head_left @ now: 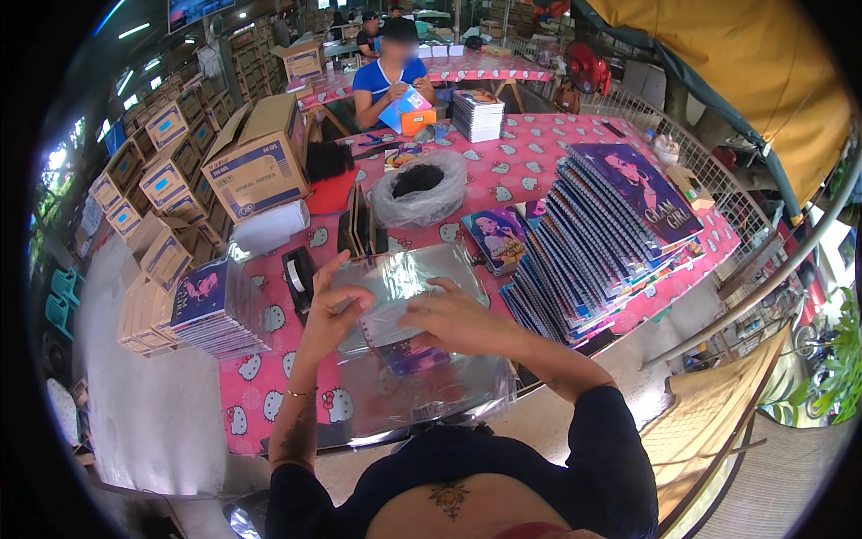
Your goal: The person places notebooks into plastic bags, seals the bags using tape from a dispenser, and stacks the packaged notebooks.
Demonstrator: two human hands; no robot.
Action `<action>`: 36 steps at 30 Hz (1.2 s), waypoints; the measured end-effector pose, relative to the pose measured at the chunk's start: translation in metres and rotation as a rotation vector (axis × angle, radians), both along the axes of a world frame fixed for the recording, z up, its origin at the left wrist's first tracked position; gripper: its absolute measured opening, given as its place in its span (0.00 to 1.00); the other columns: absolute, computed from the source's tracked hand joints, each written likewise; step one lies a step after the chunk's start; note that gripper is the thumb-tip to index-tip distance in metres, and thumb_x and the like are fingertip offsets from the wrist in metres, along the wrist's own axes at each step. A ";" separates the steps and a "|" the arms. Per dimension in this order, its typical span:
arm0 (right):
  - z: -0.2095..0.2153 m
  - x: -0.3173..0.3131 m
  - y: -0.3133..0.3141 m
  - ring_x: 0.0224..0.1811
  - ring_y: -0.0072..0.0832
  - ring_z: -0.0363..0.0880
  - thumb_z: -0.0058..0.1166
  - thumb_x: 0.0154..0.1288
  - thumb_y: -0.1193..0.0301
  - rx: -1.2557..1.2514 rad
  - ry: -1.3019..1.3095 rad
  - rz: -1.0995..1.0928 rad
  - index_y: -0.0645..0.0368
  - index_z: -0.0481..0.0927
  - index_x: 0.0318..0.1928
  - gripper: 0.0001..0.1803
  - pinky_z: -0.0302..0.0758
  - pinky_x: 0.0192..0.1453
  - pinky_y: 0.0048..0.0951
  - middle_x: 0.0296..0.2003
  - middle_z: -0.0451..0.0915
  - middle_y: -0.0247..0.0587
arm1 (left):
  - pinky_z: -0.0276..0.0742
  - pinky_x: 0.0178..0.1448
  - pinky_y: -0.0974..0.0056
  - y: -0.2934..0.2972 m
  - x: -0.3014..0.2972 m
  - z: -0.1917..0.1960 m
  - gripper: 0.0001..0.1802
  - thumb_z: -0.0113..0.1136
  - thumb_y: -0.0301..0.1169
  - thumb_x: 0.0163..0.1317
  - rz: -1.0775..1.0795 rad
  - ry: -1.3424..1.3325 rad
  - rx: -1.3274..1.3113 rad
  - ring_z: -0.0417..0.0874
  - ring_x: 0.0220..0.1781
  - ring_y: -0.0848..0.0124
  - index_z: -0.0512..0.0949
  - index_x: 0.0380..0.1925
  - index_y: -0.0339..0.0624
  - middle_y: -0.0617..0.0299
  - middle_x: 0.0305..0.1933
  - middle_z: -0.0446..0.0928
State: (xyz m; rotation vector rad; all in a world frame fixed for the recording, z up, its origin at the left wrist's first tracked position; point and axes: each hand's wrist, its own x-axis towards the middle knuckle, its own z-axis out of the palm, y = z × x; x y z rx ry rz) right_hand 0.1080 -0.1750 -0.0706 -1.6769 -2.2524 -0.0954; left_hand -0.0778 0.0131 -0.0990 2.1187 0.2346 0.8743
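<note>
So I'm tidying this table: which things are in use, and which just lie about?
In use: left hand, right hand, clear plastic bag, fanned notebook stack.
Lying about: tape dispenser, cardboard box, roll of clear bags.

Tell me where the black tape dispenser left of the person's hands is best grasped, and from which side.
Grip the tape dispenser across its narrow black body, coming from above. It stands upright on the pink tablecloth with its flat sides exposed. The left hand is nearest; both hands are on a clear plastic sleeve.
</note>
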 end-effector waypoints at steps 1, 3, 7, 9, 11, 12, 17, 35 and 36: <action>0.002 -0.003 0.000 0.49 0.40 0.80 0.66 0.58 0.56 0.158 0.052 -0.048 0.47 0.75 0.61 0.30 0.66 0.65 0.49 0.41 0.82 0.36 | 0.48 0.75 0.50 0.000 0.000 0.002 0.05 0.69 0.28 0.57 -0.005 0.001 -0.006 0.56 0.77 0.58 0.88 0.34 0.48 0.49 0.71 0.66; 0.012 -0.011 0.001 0.47 0.41 0.80 0.66 0.58 0.56 0.148 0.112 -0.161 0.48 0.75 0.61 0.30 0.68 0.62 0.47 0.39 0.82 0.38 | 0.48 0.74 0.50 -0.001 -0.001 0.002 0.05 0.68 0.28 0.57 -0.009 -0.005 -0.012 0.56 0.77 0.58 0.88 0.34 0.48 0.49 0.72 0.65; 0.022 -0.004 0.007 0.43 0.41 0.81 0.65 0.59 0.58 -0.165 0.183 -0.165 0.51 0.78 0.57 0.26 0.70 0.55 0.44 0.36 0.83 0.39 | 0.50 0.75 0.51 -0.003 -0.001 0.006 0.05 0.68 0.27 0.57 0.008 0.002 0.028 0.56 0.77 0.57 0.88 0.34 0.48 0.49 0.73 0.64; 0.020 -0.003 0.008 0.42 0.40 0.82 0.64 0.60 0.60 -0.053 0.241 -0.095 0.52 0.80 0.54 0.22 0.70 0.53 0.44 0.35 0.83 0.40 | 0.51 0.75 0.52 -0.001 -0.003 0.006 0.06 0.68 0.26 0.57 0.021 0.004 0.034 0.56 0.77 0.57 0.88 0.34 0.47 0.49 0.73 0.63; 0.019 -0.009 0.005 0.41 0.40 0.82 0.63 0.62 0.61 0.146 0.300 -0.089 0.53 0.81 0.51 0.19 0.70 0.52 0.43 0.34 0.84 0.39 | 0.50 0.76 0.52 0.001 -0.006 0.002 0.06 0.68 0.26 0.57 0.020 -0.017 0.006 0.56 0.77 0.57 0.88 0.35 0.47 0.50 0.73 0.63; 0.020 -0.009 0.006 0.41 0.40 0.82 0.62 0.62 0.62 0.059 0.247 -0.147 0.52 0.82 0.50 0.17 0.69 0.52 0.43 0.34 0.84 0.39 | 0.50 0.76 0.53 0.002 -0.005 0.001 0.05 0.68 0.26 0.57 0.013 -0.027 -0.004 0.56 0.77 0.57 0.88 0.35 0.47 0.50 0.73 0.63; 0.019 -0.009 0.003 0.41 0.38 0.82 0.60 0.63 0.64 -0.141 0.254 -0.023 0.48 0.84 0.45 0.11 0.69 0.53 0.42 0.32 0.83 0.36 | 0.51 0.76 0.53 0.001 -0.007 0.001 0.05 0.69 0.27 0.57 0.019 -0.034 -0.041 0.56 0.77 0.58 0.88 0.34 0.46 0.51 0.73 0.63; -0.072 0.037 0.005 0.73 0.38 0.63 0.77 0.43 0.61 -0.074 0.275 0.172 0.44 0.70 0.68 0.48 0.47 0.77 0.59 0.66 0.71 0.36 | 0.52 0.74 0.50 -0.013 0.027 -0.002 0.07 0.71 0.27 0.54 0.020 0.046 0.233 0.56 0.75 0.55 0.88 0.34 0.50 0.52 0.75 0.60; -0.063 0.033 0.003 0.74 0.38 0.61 0.76 0.44 0.61 -0.105 0.291 0.129 0.43 0.70 0.68 0.47 0.46 0.77 0.59 0.68 0.69 0.36 | 0.52 0.75 0.49 -0.012 0.025 -0.002 0.07 0.71 0.28 0.54 0.032 0.048 0.226 0.56 0.75 0.54 0.88 0.34 0.51 0.53 0.75 0.60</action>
